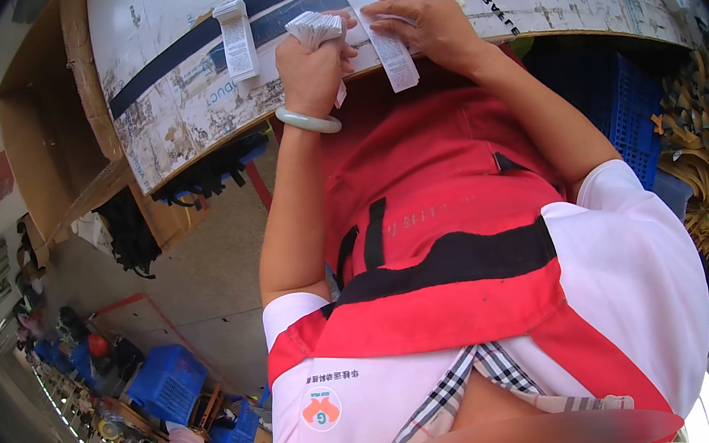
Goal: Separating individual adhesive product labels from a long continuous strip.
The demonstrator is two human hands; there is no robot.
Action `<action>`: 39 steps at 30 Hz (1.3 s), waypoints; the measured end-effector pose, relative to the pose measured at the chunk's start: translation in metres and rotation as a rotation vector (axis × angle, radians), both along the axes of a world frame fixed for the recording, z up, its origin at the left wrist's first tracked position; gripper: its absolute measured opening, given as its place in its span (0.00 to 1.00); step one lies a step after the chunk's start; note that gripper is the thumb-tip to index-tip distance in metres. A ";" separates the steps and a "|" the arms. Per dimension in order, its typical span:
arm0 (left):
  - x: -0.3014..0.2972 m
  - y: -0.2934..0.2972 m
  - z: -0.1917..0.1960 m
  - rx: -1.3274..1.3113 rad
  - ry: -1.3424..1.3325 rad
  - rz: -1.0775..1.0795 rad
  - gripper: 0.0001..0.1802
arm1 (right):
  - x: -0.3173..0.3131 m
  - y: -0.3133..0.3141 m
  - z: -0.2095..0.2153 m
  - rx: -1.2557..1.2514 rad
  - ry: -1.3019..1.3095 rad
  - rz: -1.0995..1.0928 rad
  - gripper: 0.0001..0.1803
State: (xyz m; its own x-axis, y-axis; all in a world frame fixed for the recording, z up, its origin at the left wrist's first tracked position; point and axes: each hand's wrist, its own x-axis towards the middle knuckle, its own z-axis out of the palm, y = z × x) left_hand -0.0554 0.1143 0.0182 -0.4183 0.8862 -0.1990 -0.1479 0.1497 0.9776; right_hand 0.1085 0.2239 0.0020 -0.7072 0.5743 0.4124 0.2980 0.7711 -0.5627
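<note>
left hand [310, 72] wrapped snug round label wad [315, 27], top poking out, right hand [436, 24] half-curled on white strip [392, 59], can't tell if pinching tbh

Left hand [310, 76] grips a bundle of white strips [315, 28]

The right hand [444, 31] has its fingers on a long white strip [395, 61], whose near end reaches past the edge of the worn table [183, 123]. Left of both hands lies a folded white stack [240, 51]. A pale bracelet [308, 121] circles the left wrist. A cardboard box [52, 139] stands beyond the table's left end; a blue crate [630, 103] is below, right.
</note>
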 end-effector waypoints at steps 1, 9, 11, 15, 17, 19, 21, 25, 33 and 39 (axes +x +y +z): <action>0.002 -0.008 -0.002 0.027 -0.041 -0.026 0.07 | 0.001 0.000 -0.004 0.035 -0.004 0.039 0.09; 0.017 -0.043 0.013 0.199 0.185 -0.028 0.10 | 0.005 -0.027 0.043 -0.446 0.080 0.177 0.07; 0.015 -0.047 0.008 0.198 0.107 -0.003 0.10 | 0.005 -0.030 0.050 -0.506 0.083 0.255 0.08; 0.013 -0.053 0.007 0.243 0.052 -0.005 0.13 | 0.006 -0.034 0.060 -0.642 0.027 0.215 0.10; 0.014 -0.056 0.006 0.221 0.013 -0.010 0.12 | 0.008 -0.035 0.059 -0.695 0.038 0.228 0.11; 0.014 -0.060 0.007 0.196 -0.024 -0.014 0.11 | 0.007 -0.036 0.060 -0.731 0.030 0.235 0.11; 0.015 -0.061 0.009 0.180 -0.082 -0.017 0.10 | 0.006 -0.038 0.061 -0.766 0.022 0.244 0.11; 0.016 -0.065 0.005 0.198 -0.113 0.012 0.11 | 0.004 -0.041 0.060 -0.796 0.012 0.241 0.10; 0.020 -0.062 0.011 0.004 -0.316 -0.027 0.07 | 0.007 -0.030 0.071 -1.080 -0.191 0.410 0.07; 0.021 -0.061 0.012 0.022 -0.628 -0.154 0.21 | -0.004 -0.044 0.070 -1.065 -0.017 0.336 0.05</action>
State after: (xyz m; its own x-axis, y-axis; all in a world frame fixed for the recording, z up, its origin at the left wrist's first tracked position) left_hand -0.0340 0.0536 0.0301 -0.0958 0.9334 -0.3458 -0.6707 0.1962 0.7153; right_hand 0.1048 0.1796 0.0715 -0.8937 0.4076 -0.1874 0.1789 -0.0592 -0.9821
